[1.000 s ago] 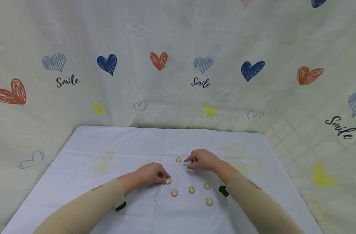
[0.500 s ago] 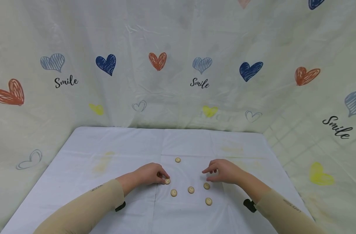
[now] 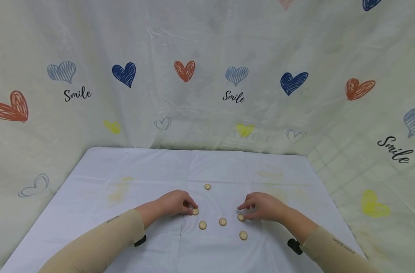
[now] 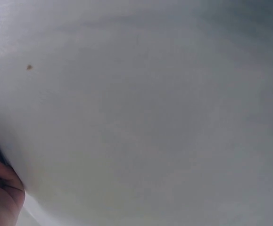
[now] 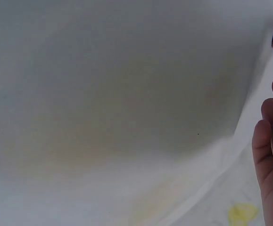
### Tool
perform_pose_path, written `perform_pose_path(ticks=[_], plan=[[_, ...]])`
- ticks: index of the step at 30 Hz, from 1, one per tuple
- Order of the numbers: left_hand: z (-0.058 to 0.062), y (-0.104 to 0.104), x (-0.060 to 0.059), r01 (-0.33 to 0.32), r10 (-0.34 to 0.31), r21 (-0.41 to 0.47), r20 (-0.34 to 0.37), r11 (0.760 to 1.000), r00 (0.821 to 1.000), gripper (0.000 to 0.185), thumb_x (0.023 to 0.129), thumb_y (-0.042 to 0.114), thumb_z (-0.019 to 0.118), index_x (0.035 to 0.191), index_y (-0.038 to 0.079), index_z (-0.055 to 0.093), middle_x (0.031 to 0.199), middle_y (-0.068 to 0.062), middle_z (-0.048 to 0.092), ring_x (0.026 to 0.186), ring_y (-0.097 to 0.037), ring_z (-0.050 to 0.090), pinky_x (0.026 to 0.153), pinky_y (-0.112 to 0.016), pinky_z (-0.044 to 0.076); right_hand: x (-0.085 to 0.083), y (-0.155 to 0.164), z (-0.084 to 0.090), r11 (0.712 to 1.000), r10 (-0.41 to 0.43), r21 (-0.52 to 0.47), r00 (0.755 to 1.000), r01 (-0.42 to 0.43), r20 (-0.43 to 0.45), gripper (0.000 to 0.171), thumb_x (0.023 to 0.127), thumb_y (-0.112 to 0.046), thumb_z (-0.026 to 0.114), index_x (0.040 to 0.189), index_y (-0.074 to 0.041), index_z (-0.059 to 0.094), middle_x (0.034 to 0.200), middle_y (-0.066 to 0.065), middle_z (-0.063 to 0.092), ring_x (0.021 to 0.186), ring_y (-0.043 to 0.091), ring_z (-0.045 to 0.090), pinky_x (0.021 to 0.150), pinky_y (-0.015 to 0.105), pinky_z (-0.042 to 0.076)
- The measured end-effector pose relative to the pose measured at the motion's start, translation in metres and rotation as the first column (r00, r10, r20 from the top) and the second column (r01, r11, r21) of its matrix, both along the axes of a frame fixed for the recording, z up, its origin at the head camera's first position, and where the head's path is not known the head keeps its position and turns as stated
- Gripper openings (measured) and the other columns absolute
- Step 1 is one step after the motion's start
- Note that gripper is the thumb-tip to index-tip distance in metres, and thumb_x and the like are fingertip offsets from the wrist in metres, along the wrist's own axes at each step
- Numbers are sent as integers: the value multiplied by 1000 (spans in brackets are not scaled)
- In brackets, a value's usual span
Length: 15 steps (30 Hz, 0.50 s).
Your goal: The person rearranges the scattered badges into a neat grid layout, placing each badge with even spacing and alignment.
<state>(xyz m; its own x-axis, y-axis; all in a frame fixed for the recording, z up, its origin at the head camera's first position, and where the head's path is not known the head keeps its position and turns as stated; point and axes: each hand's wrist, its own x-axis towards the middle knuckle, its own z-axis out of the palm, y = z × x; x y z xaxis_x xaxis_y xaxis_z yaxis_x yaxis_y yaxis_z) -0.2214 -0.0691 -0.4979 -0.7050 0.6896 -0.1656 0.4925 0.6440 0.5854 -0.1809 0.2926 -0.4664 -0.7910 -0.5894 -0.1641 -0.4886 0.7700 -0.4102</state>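
White cloth [image 3: 149, 163] with straight creases covers the tabletop, and on its nearer half we see small, round, wood-coloured discs, each a button. The left hand [image 3: 174, 202] has its thumb and index finger drawn together on the leftmost button [image 3: 195, 212], pinching it by the edge, and the button sits on the cloth. In the left wrist view we get only a corner of that hand, its fingers bent.

Across from it, we find the right hand [image 3: 264, 206] low over the cloth, index finger reaching forward and apart from the thumb. The thumb tip is at the side of the inner right button [image 3: 240, 217]; whether the two touch we cannot tell. From the right wrist we see its fingers straight, at the border of the view.

Between the hands we have the middle button [image 3: 222, 222], with the lower left button [image 3: 202, 225] just beside the pinched one. The nearest button [image 3: 243, 235] lies in front of the right hand, and the farthest button [image 3: 207, 186] stands alone toward the back.

Beige sleeves [image 3: 101, 237] cover both forearms. Behind the table we see a pale curtain [image 3: 207, 34] printed with hearts and the word "Smile".
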Motion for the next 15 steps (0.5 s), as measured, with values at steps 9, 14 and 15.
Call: perform_pose_path(ticks=[9, 14, 15], plan=[[0, 0, 1, -7, 7, 5, 1, 1000, 1000, 18, 87, 25, 78, 105, 26, 79, 81, 16, 58, 73, -2, 52, 71, -25, 45, 0, 6, -17, 998, 62, 15, 998, -62, -20, 26, 84, -37, 79, 109, -31, 78, 90, -22, 58, 80, -1, 49, 74, 25, 45], [0, 1, 1, -11, 11, 14, 8, 1000, 1000, 18, 87, 25, 78, 105, 26, 79, 81, 16, 58, 74, -3, 53, 72, -25, 45, 0, 8, -20, 996, 88, 21, 995, -87, -48, 24, 84, -34, 80, 108, -32, 78, 91, -22, 57, 80, -1, 49, 75, 24, 45], [-1, 1, 0, -13, 13, 15, 11, 1000, 1000, 18, 87, 25, 78, 105, 27, 79, 82, 16, 59, 74, -3, 53, 72, -25, 45, 0, 7, -20, 996, 92, 24, 994, -91, -52, 24, 84, -34, 80, 108, -32, 78, 91, -22, 57, 80, -1, 49, 75, 24, 45]])
